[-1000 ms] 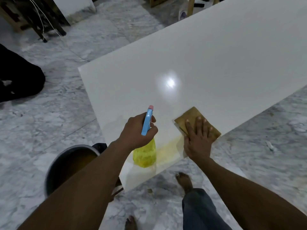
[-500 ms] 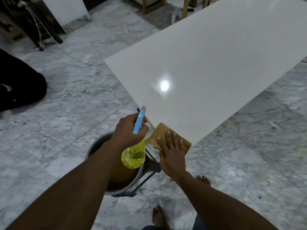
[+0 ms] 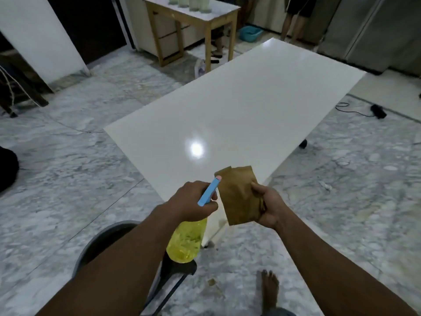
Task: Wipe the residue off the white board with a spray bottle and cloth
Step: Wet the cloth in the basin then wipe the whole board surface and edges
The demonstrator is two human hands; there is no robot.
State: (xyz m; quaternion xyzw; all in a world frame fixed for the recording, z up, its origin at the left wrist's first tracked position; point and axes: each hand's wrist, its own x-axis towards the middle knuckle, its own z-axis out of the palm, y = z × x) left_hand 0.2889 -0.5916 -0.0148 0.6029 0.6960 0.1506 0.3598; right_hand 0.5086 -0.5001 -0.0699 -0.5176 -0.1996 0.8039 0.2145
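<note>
The large white board [image 3: 239, 119] lies flat and low over the marble floor, stretching away from me, with a lamp glare near its middle. My left hand [image 3: 193, 201] grips the spray bottle [image 3: 185, 240] by its neck; the bottle has a yellow body and a blue trigger head, and hangs over the board's near corner. My right hand [image 3: 270, 207] holds the brown cloth [image 3: 240, 195] by its right edge, lifted clear above the board's near corner. The corner itself is mostly hidden behind the bottle and cloth.
A grey bucket [image 3: 100, 245] on a black stand sits by my left forearm. My bare foot [image 3: 270, 293] is on the floor below. A wooden table [image 3: 193, 26], a blue basin [image 3: 250, 34], another person's legs [image 3: 292, 19] and a black cable [image 3: 355, 110] lie beyond the board.
My right hand has lifted the cloth off the board's corner and now holds it in the air. My view has tilted up, showing the whole board and the room behind.
</note>
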